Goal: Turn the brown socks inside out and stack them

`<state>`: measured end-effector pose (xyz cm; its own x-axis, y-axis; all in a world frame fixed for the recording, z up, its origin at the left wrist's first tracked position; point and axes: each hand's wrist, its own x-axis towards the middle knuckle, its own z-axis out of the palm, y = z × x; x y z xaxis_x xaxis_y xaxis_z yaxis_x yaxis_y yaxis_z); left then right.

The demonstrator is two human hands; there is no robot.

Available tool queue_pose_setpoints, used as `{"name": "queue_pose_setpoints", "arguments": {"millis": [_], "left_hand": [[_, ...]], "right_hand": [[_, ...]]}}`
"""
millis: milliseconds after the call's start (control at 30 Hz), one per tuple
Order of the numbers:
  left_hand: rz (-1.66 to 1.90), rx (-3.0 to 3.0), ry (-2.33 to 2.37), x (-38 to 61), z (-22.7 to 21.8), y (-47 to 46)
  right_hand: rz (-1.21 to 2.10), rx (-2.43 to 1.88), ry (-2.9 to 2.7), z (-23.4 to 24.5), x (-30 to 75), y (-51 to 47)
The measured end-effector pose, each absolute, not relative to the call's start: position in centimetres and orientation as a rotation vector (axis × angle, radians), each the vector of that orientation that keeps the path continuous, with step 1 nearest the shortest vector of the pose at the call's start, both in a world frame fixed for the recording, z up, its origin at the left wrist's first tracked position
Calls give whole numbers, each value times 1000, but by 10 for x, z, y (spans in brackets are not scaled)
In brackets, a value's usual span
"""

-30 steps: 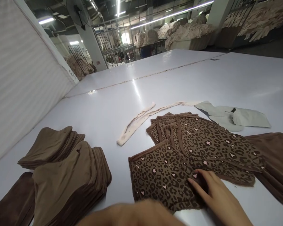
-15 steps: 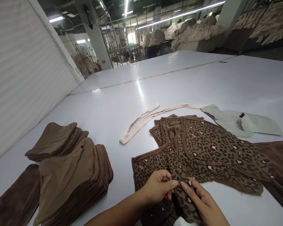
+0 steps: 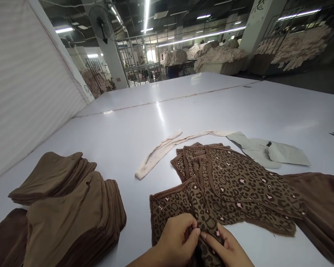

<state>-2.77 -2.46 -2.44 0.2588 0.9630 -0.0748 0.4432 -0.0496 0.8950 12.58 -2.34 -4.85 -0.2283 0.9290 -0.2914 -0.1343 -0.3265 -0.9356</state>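
Observation:
A fanned heap of brown leopard-print fabric pieces [image 3: 239,185] with small pink marks lies on the white table [image 3: 200,107], right of centre. At the bottom edge my left hand [image 3: 175,243] and my right hand [image 3: 225,248] meet over the nearest leopard-print piece [image 3: 169,204]. Both hands pinch its raised fold between thumb and fingers, their fingertips nearly touching.
Stacks of plain brown cut pieces [image 3: 69,207] sit at the left, with darker brown cloth [image 3: 2,237] beside them. A cream strip [image 3: 161,152] and grey-green pieces [image 3: 269,152] lie behind the heap. Dark brown fabric [image 3: 323,204] spreads at the right. A white ribbed wall [image 3: 22,92] borders the table's left side.
My left hand came in from the bottom edge and joined the right one on the nearest leopard-print piece. Its edge is now gathered into a fold between my fingers.

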Motion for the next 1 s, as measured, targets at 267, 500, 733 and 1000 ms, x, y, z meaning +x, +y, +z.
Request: {"name": "queue_pose_setpoints", "arguments": {"millis": [267,500,733,1000], "left_hand": [[748,1825,1245,-24,-45,-25],[648,1919,1222,-37,-54,-23],[737,1916,1212,-40,-53,-22],[737,1558,1339,-41,-47,-12]], "right_hand": [[1492,-1248,-1103,-55,120,-25],[1444,-1135,-1068,-62,109,-27],[1409,-1130,-1051,-62,97,-26],[1385,-1166,-1025,-78,93,-30]]}}
